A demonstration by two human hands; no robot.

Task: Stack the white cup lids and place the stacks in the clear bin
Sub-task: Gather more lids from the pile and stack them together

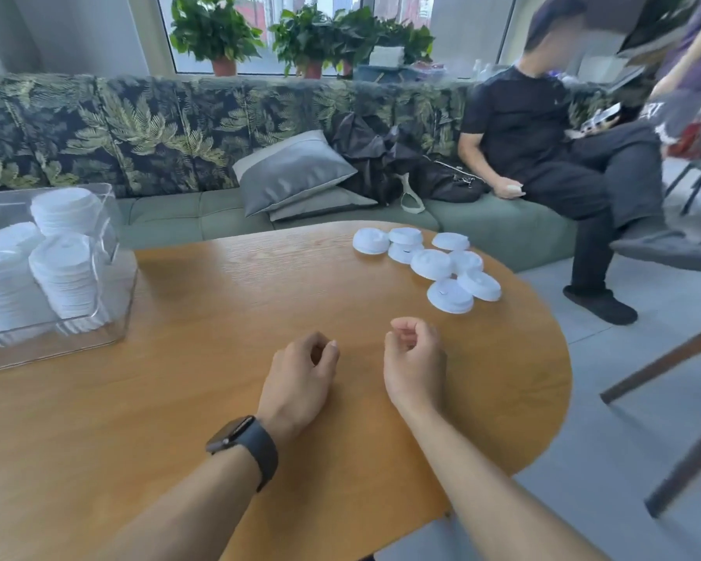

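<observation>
Both hands, left hand [300, 374] and right hand [411, 358], hang loosely curled and empty, while the loose lids [425, 263] look light, thin and slippery, best pinched by their rims.

Oval wooden desk [219, 338] before a leaf-patterned sofa [138, 131] bearing grey cushions [292, 172] and a black bag [385, 155]. Potted green plants [215, 34] line the windowsill. A seated person in black [543, 147] occupies the sofa's right end.
</observation>
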